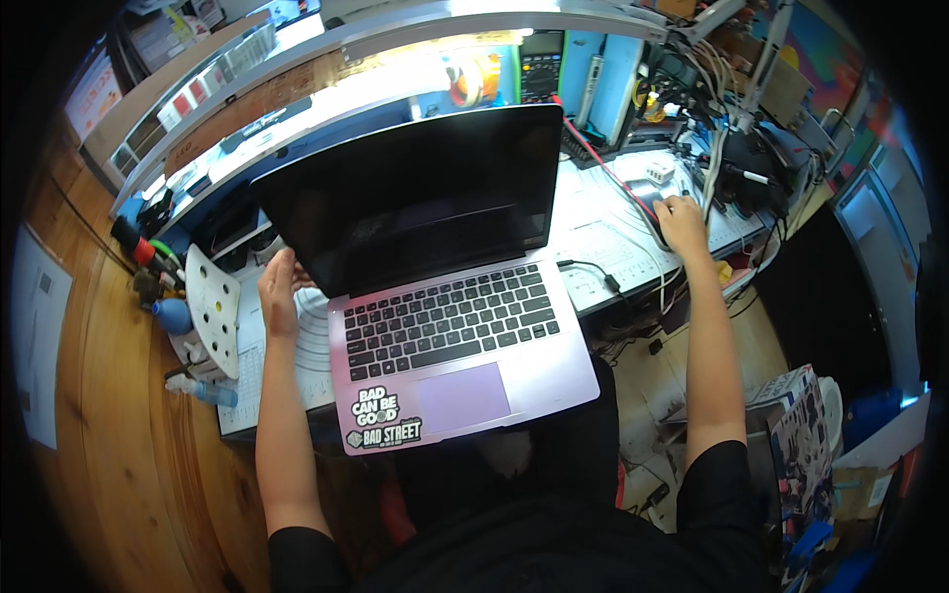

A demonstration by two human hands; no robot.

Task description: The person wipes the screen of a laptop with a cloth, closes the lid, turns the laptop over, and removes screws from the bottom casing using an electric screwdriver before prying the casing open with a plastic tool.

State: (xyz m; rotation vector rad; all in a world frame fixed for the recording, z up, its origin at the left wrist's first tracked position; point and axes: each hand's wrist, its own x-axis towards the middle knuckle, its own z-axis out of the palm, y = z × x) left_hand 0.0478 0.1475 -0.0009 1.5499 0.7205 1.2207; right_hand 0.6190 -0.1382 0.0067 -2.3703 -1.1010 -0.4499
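A silver-pink laptop [544,371] stands unfolded before me, its dark screen [425,188] tilted back. Its front edge juts past the desk toward my lap, and two black-and-white stickers [381,420] mark the left palm rest. A black cable plug [583,264] sits at its right side. My left hand [280,292] is beside the screen's lower left edge, fingers loosely stretched toward it; whether they touch it I cannot tell. Out to the right, my right hand [682,227] is closed at a dark flat object near a red lead [618,178]; what its fingers hold is hidden.
Behind the laptop are a lit shelf [386,84], orange tape rolls [476,79] and a multimeter [541,74]. Tangled cables [712,79] crowd the back right. A white perforated holder [213,311] and a small bottle [213,392] stand left. A box [806,445] is at lower right.
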